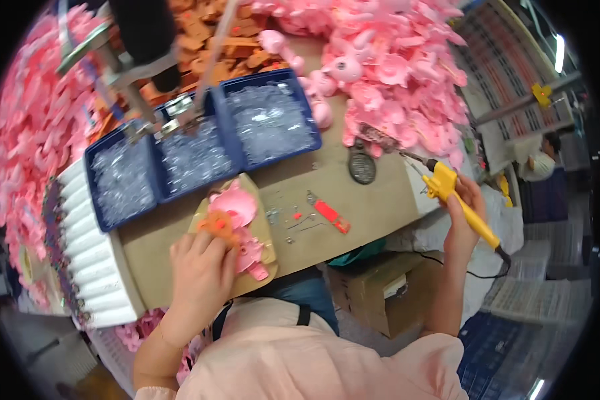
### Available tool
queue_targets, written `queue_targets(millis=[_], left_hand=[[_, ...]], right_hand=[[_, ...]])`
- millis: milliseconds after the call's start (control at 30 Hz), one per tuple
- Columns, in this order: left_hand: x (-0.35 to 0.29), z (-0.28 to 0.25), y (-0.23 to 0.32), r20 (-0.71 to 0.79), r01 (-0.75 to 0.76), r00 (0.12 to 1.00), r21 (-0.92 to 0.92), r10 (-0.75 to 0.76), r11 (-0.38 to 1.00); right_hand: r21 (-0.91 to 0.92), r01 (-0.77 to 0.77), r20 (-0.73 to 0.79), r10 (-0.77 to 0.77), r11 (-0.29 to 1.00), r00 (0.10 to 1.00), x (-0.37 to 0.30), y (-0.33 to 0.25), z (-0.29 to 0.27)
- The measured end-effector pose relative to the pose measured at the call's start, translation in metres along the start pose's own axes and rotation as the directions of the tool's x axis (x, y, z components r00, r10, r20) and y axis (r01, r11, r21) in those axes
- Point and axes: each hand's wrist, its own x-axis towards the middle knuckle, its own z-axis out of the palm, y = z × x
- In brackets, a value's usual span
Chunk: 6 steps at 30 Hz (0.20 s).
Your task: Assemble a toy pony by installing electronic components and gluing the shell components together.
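My left hand (200, 268) is closed on a small orange plastic piece (218, 224), pressing it against a pink plastic toy part (237, 203). Both lie on a tan, board-like holder (269, 252) near the front edge of the table. Out to the right, my right hand (467, 205) grips a yellow soldering iron (445, 183) whose tip points left toward the pink heap. Just left of that tip, a dark iron stand (362, 165) rests on the table. The underside of the orange piece is hidden by my fingers.
A blue three-part bin (317, 137) holds clear plastic pieces, with a metal machine head (180, 110) above it. Pink parts (400, 60) and orange parts (197, 33) are heaped behind. A red cutter (328, 213) lies mid-table; a white ribbed tray (97, 253) stands left, a cardboard box (360, 293) below.
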Motion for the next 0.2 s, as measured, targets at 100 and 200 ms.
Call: queue_targets(millis=[100,200], left_hand=[[-0.006,0.014,-0.016,-0.088,-0.098,0.992,-0.034,0.094,0.995],[-0.035,-0.009,-0.036,0.085,0.054,0.995,0.047,-0.058,0.997]], right_hand=[[-0.085,0.094,0.130,-0.083,0.992,0.988,0.028,0.052,0.018],[0.158,-0.264,0.208,0.229,0.952,0.951,0.030,0.060,0.093]])
